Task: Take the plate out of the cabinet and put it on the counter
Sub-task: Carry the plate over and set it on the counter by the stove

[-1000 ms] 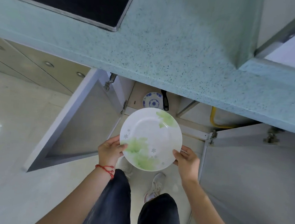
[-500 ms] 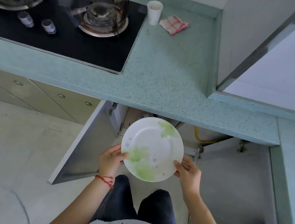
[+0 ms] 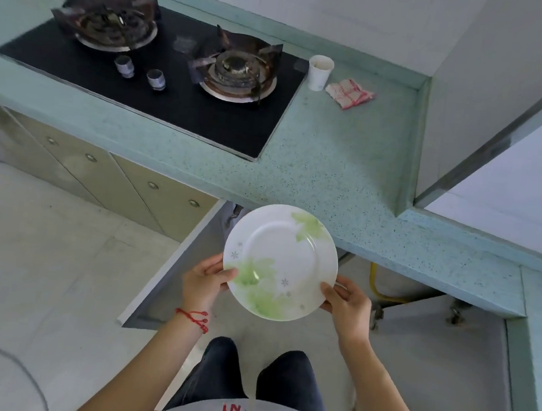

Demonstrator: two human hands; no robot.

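While the plate [image 3: 280, 262] hung in the air just in front of the counter [image 3: 325, 174], its far rim overlapping the counter's front edge in the head view, both hands had it by opposite sides. The left hand [image 3: 202, 283] closed on the left rim, thumb lying over the top face by the green leaf print and the other fingers hidden beneath. The right hand [image 3: 346, 302] closed on the lower right rim in the same way, thumb on top, fingers under. Below the counter the cabinet door [image 3: 173, 262] stood swung open.

The plate looked like glazed ceramic: rigid, moderately weighty for its size, smooth and likely slick at the rim, and liable to chip or shatter if it met the counter's stone-like edge or fell to the floor. A rim grip at two opposite points seemed the sound choice, since the raised lip gave the thumbs something to bear on.

On the counter, the bare speckled stretch to the right of the gas hob [image 3: 163, 74], nearer than the paper cup [image 3: 320, 72] and the folded cloth [image 3: 350, 94], looked the obvious landing place. The plate would probably want lowering flat, not sliding.
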